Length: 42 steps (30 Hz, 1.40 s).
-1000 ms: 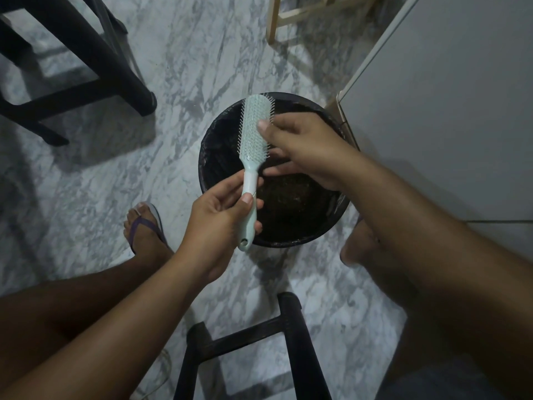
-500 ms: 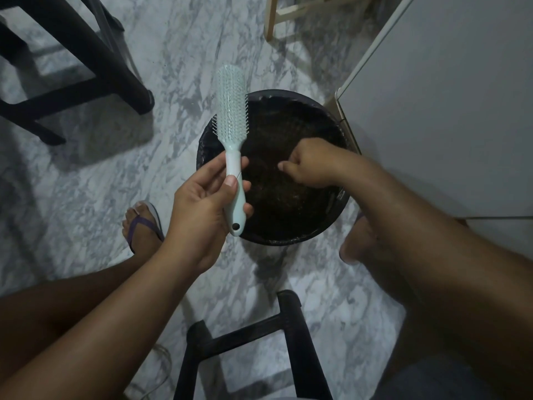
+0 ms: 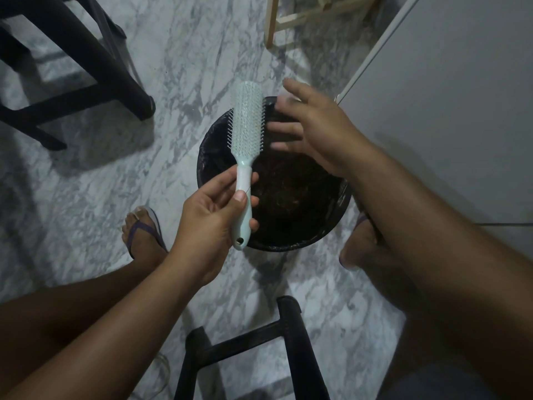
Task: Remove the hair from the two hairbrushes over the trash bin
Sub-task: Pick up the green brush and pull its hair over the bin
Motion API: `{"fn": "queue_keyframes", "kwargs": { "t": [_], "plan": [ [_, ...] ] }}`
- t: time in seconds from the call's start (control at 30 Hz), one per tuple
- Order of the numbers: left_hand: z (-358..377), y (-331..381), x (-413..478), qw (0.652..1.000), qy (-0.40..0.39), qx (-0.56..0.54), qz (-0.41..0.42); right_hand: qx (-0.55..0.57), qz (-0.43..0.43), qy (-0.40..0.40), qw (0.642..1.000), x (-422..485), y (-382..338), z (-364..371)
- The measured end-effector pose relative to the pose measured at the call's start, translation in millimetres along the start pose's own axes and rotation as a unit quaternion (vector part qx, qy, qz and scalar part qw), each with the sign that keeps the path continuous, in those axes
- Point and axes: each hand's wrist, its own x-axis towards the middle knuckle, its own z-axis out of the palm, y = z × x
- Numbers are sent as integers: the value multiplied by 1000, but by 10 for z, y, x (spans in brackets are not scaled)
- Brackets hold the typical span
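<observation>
Hovering over the left rim of the trash bin point(image 3: 291, 246), a pale green hairbrush point(image 3: 247, 131) is gripped by its handle, round which the thumb and fingers of the left hand point(image 3: 213, 217) are curled. Its bristle head is pointed toward the bin's far edge. Above the far side of the bin, the right hand point(image 3: 314, 128) is held with fingers spread, just beside the bristles. Dark tangled matter is seen inside the bin.

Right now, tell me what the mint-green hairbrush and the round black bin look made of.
Mint-green hairbrush: likely moulded plastic, smooth handle with a soft sheen. Round black bin: crinkled, glossy black liner over its rim, probably plastic film; bin wall unclear.
</observation>
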Motion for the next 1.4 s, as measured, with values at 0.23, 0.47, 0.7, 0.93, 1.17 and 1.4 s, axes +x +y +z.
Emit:
{"fn": "queue_keyframes", "kwargs": {
  "t": [0.23, 0.47, 0.7, 0.93, 1.17, 1.4],
  "plan": [
    [2, -91, -29, 998, 7, 63, 14, -35, -82, 75, 993, -44, 10, 4],
    [0, -27, -6, 998, 19, 49, 28, -306, -68, 76, 947, -77, 112, -118],
    [-23, 3, 9, 998, 22, 37, 35, -619, 178, -86, 761, 39, 549, -93],
    [-23, -85, -7, 997, 24, 73, 11, -218, -123, 70, 965, 24, 97, -57],
    [-25, -179, -32, 993, 23, 111, -14, -400, -190, 136, 886, -120, -23, 7],
    [-20, -210, -8, 994, 36, 93, -36, -319, -265, 202, 887, -129, -120, -37]
  ]
}}
